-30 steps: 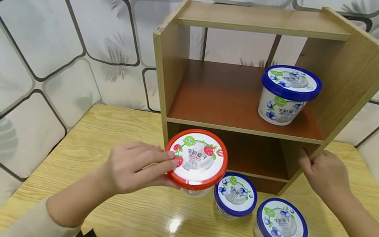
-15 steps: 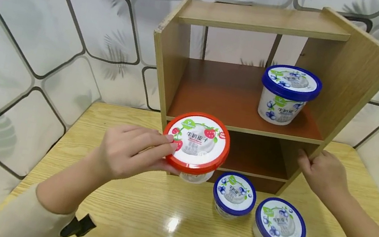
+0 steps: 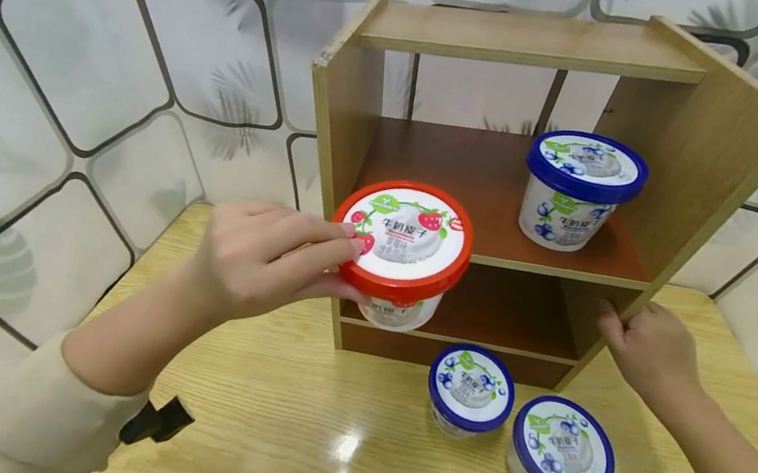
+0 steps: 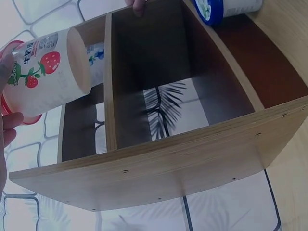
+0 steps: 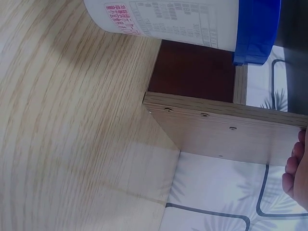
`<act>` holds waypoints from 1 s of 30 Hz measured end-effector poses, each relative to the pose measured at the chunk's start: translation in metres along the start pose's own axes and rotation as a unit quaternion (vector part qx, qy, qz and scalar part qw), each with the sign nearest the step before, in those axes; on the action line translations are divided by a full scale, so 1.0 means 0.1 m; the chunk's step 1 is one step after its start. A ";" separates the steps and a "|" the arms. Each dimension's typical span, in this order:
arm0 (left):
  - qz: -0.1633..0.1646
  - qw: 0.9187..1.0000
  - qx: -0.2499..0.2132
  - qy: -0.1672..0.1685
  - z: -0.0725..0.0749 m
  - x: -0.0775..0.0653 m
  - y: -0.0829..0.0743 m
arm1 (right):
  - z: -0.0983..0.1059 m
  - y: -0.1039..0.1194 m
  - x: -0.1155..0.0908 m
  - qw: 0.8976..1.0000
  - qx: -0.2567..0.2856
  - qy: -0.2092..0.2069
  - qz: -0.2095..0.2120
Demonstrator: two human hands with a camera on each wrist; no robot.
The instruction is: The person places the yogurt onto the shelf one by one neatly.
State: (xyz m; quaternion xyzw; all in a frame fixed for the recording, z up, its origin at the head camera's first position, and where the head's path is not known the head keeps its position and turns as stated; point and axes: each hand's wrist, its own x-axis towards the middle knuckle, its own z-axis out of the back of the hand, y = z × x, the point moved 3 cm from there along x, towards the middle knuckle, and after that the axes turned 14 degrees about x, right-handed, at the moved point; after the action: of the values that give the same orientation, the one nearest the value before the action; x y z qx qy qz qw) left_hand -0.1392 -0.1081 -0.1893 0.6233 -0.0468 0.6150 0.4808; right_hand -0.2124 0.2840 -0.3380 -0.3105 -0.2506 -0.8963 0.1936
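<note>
In the head view my left hand [image 3: 272, 256] grips a strawberry tub [image 3: 402, 245] by its red lid rim, holding it upright before the left part of the wooden shelf [image 3: 481, 259], around the middle board's height. The left wrist view shows the same tub [image 4: 48, 72] with its white bottom toward the shelf. My right hand [image 3: 652, 348] holds the front edge of the shelf's right side panel, thumb inside and fingers outside. On the middle board at right stands a blueberry tub [image 3: 569, 211] with a blue lid.
Two more blueberry tubs stand on the wooden table [image 3: 241, 415] in front of the shelf: a smaller-looking tub [image 3: 471, 392] near its base and another tub [image 3: 562, 448] to the right. A patterned wall covering [image 3: 154, 45] rises behind.
My left hand has raised the strawberry tub from just above the table tubs to the middle board's height, a little leftward and upward. My right hand has stayed on the side panel.
</note>
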 end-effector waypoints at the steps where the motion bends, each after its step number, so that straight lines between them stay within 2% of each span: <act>1: -0.001 1.000 0.001 0.001 -0.02 0.01 0.02 | 0.00 0.00 0.00 1.000 0.000 0.000 0.001; 7: 0.009 1.000 -0.002 0.001 -0.07 0.02 0.09 | -0.01 0.01 -0.03 1.000 0.002 -0.008 0.012; 12: 0.034 0.999 -0.001 0.037 -0.13 -0.01 0.17 | -0.02 0.01 -0.03 0.999 0.002 -0.032 0.034; 16: 0.045 0.997 0.002 0.068 -0.20 -0.04 0.23 | -0.03 0.01 -0.03 0.999 0.002 -0.032 0.034; 24: 0.072 0.994 0.008 0.076 -0.35 -0.07 0.27 | -0.01 -0.01 -0.02 0.999 -0.005 -0.023 0.025; 30: 0.062 0.994 0.011 0.092 -0.46 -0.07 0.24 | -0.01 -0.01 -0.01 0.999 -0.006 -0.021 0.024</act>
State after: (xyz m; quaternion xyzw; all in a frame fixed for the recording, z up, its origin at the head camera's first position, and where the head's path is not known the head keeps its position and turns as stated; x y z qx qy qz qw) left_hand -0.1900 -0.0942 -0.1915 0.5654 -0.0346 0.6988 0.4368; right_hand -0.2130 0.2847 -0.3398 -0.3358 -0.2421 -0.8863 0.2077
